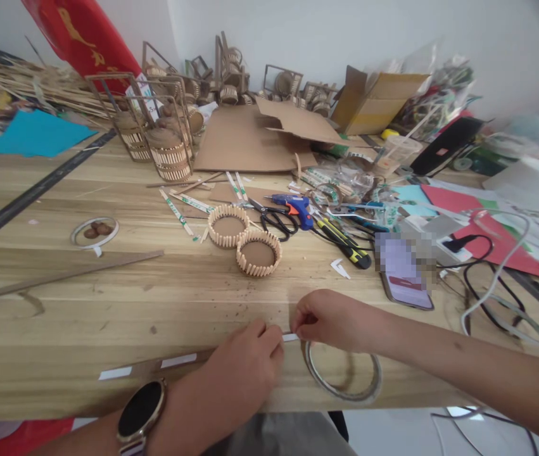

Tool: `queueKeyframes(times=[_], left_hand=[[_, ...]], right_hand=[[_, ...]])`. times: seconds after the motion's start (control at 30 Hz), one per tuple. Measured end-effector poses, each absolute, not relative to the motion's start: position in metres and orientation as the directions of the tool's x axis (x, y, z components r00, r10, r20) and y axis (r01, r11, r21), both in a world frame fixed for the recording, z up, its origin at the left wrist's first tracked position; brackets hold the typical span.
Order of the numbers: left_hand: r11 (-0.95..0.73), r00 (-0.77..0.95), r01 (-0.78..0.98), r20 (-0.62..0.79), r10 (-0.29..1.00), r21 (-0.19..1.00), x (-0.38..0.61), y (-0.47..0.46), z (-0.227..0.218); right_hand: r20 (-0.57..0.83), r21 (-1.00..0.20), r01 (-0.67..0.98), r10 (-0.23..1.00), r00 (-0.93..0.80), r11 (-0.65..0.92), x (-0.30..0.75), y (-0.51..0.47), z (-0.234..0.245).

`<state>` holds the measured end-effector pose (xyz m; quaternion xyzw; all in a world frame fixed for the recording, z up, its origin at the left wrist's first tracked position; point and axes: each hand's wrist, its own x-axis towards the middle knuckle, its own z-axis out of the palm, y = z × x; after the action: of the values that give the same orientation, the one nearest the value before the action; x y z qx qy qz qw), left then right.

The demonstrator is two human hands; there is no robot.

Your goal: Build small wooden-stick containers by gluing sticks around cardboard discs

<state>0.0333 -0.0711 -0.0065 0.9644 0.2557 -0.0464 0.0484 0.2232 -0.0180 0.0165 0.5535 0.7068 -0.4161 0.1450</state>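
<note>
Wooden worktop (107,297) fills the frame, crowded at the back and bare near the lower edge. At the bottom centre the left hand (245,370), with a dark watch (140,410) on its wrist, presses down on a long cardboard strip (155,366); its fingers are curled together on the strip. Just to the right, the right hand (330,320) pinches the end of a white tape (291,337) between thumb and forefinger. The tape roll (342,373) lies flat just below this hand. Further up, in the middle, two small round baskets (245,240) stand touching. Behind them lie black scissors (273,218) and a blue glue gun (298,208). A phone (405,278) lies at the right.
</note>
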Motion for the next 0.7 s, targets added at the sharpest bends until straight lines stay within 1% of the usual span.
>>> queueKeyframes(times=[0.2, 0.37, 0.5, 0.7], left_hand=[[-0.849, 0.856, 0.517, -0.09, 0.51, 0.107, 0.0326, -0.0724, -0.012], [-0.857, 0.864, 0.503, -0.052, 0.5, 0.116, 0.0321, -0.0724, -0.0156], [-0.842, 0.85, 0.526, -0.034, 0.525, 0.12, 0.0322, -0.0726, -0.0166], [-0.863, 0.867, 0.497, -0.012, 0.498, 0.092, 0.0323, -0.0727, -0.0114]], right_hand=[[-0.636, -0.431, 0.902, 0.697, -0.331, 0.035, 0.2212, -0.0222, 0.0168], [-0.645, -0.434, 0.901, 0.693, -0.321, 0.014, 0.2225, -0.0224, 0.0153], [-0.654, -0.413, 0.911, 0.698, -0.291, -0.007, 0.2264, -0.0218, 0.0182], [-0.671, -0.368, 0.928, 0.674, -0.309, 0.058, 0.2274, -0.0191, 0.0197]])
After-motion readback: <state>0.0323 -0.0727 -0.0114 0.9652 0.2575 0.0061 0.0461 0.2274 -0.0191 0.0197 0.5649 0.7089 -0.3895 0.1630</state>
